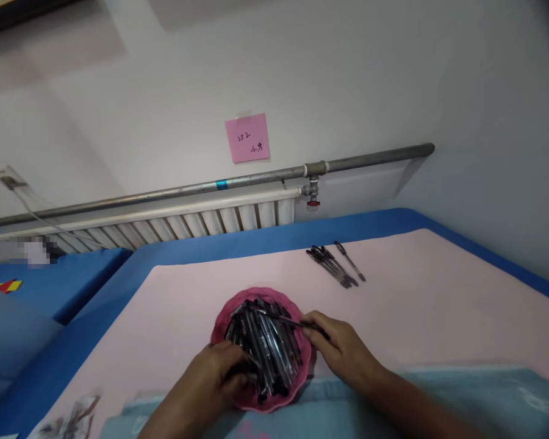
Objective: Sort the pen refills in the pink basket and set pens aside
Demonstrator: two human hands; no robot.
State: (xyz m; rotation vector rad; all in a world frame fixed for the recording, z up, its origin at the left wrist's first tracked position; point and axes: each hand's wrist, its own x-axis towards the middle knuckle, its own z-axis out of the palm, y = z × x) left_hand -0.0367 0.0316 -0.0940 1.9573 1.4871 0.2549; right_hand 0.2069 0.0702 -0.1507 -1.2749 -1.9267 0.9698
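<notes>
While pinching one dark pen at its near end over the bowl, right hand fingers closed narrow on it. Left hand on the near rim of the pink bowl, fingers curled into the heap of pens, grip unclear. Bowl on the pink table. Small row of pens well apart, farther back.

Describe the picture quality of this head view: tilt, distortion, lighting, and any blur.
Head view: horizon tilted, the pipe and table edge bowed by wide-angle distortion; corners darkened; lighting soft and even, faint shadows under the loose pens. Left hand, right hand and the pink bowl of pens are slightly soft; a pixelated patch sits at left.
</notes>
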